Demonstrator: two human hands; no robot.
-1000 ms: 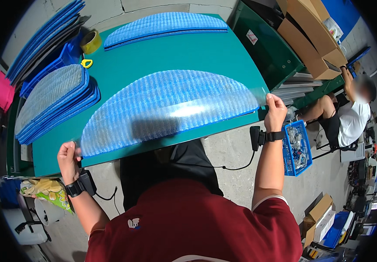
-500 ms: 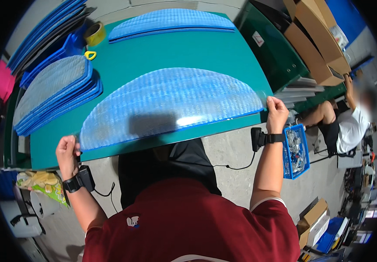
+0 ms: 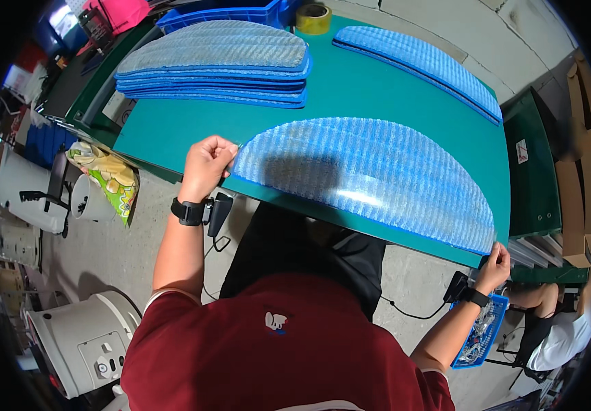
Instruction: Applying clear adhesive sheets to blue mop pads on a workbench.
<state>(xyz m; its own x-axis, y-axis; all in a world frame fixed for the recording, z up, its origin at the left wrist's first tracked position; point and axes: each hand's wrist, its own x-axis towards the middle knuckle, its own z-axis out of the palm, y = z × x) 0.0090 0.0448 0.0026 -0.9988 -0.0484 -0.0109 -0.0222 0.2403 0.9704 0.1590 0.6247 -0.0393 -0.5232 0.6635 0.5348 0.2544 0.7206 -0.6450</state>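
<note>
A half-moon mop pad, blue with pale grey stripes, lies in front of me along the near edge of the green table. A bright glare sits on it, as from a clear plastic film over its face. My left hand is closed in a pinch at the pad's left tip. At its right tip, near the table's corner, my right hand pinches with thumb and fingers. Whether the fingertips grip the pad itself or only clear film at its ends, I cannot tell.
A stack of similar mop pads lies at the far left, more pads at the back right. A yellow tape roll stands beside a blue bin. Right of the table are a green cabinet, cardboard and a seated person.
My view has swung to the left, so the table looks turned. Both hands stay at the pad's two tips. The pad now slants down toward the right in the picture.
</note>
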